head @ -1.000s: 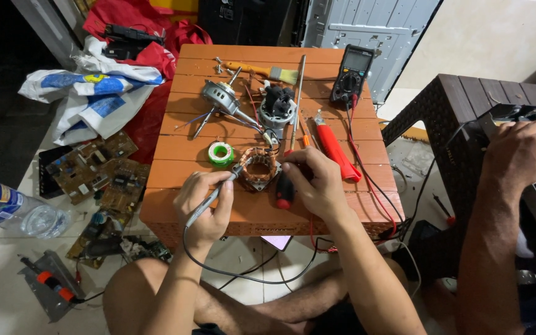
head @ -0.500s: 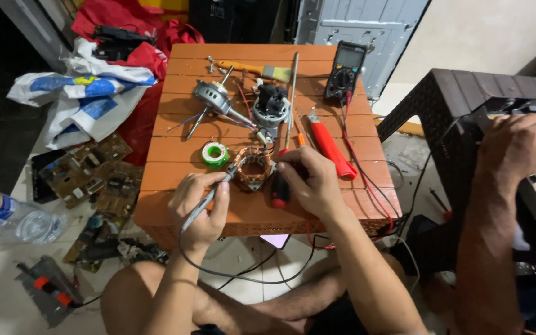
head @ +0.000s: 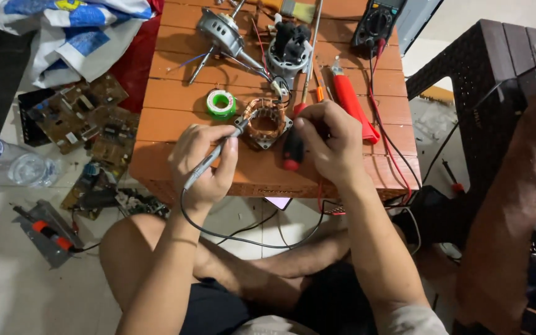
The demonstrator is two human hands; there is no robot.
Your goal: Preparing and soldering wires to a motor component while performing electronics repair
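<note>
A copper-wound motor stator (head: 267, 122) lies on the low orange wooden table (head: 169, 118). My left hand (head: 203, 164) holds a grey soldering iron (head: 212, 156) like a pen, its tip at the stator's left edge; a black cord hangs from it below the table. My right hand (head: 327, 146) grips a screwdriver with a red and black handle (head: 293, 149) at the stator's right side. A green spool of solder (head: 221, 103) sits just left of the stator.
Behind the stator lie a motor rotor with shaft (head: 221, 34), a motor housing (head: 288, 53), a red cutter (head: 355, 105) and a multimeter (head: 376, 25). Circuit boards (head: 82, 121) and a plastic bottle (head: 7, 164) lie on the floor at left. Another person's arm (head: 516, 205) reaches a dark stool (head: 497, 68) at right.
The camera has come closer to the table. Both hands stay at the stator, the iron's tip still at its left edge.
</note>
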